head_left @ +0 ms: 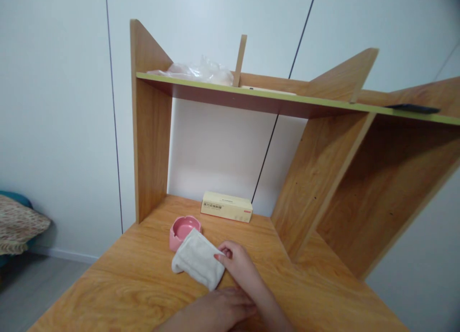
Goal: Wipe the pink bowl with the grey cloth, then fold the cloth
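Note:
A folded white cloth [200, 259] lies on the desk in front of a pink ashtray [175, 239], partly covering its near side. My right hand [234, 259] pinches the cloth's right corner between thumb and fingers. Below it, my left hand [224, 305] rests low with its fingers stretched to the right, beside my right forearm and close to the cloth's near corner. Some of the left fingertips are hard to make out where the arms meet.
At the back of the wooden desk [118, 274] stands a cream cling film box [226, 207]. A shelf [215, 90] above carries a clear plastic bag [201, 72] and a dark flat object [413, 108]. Upright panels [323, 178] stand on the right.

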A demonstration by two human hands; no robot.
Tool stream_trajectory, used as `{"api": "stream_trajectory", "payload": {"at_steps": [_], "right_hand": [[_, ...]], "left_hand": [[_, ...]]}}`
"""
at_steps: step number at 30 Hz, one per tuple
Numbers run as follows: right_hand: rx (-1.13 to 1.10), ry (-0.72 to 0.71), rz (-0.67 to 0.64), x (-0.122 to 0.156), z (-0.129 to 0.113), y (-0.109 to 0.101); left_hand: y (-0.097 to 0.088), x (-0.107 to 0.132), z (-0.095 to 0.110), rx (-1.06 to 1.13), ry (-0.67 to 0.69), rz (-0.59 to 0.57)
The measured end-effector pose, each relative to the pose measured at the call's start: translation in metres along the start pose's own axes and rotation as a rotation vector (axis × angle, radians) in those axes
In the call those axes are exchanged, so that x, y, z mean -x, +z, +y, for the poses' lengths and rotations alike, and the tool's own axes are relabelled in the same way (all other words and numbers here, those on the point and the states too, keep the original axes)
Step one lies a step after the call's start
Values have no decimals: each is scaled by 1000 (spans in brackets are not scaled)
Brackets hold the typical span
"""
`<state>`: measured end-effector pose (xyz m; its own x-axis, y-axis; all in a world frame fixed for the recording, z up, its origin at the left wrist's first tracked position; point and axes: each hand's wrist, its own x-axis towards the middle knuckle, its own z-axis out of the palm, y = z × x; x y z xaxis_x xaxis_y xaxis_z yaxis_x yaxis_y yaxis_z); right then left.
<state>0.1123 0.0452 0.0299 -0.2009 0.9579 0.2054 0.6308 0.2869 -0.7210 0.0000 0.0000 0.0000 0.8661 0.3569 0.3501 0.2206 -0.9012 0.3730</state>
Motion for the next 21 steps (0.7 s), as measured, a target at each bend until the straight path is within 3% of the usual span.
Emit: {"api": "stream_trajectory", "payload": {"at_steps": [5, 9, 14, 16, 18, 21], "right_hand": [[88, 23, 226, 4, 31, -57], [176, 137, 357, 14, 66, -87], [290, 234, 445, 27, 95, -90], [327, 244, 459, 28, 99, -86], [358, 251, 461, 27, 101, -83], [390, 268, 458, 24, 104, -79]], "left_hand": [[-22, 2, 18, 94, -20, 55], [-35, 3, 11, 83, -146, 265], [-58, 11, -31, 43, -449, 707], [-69, 17, -49, -58, -591, 829], [-80, 26, -63, -151, -770, 866], [-92, 38, -78, -238, -1055, 826]]}}
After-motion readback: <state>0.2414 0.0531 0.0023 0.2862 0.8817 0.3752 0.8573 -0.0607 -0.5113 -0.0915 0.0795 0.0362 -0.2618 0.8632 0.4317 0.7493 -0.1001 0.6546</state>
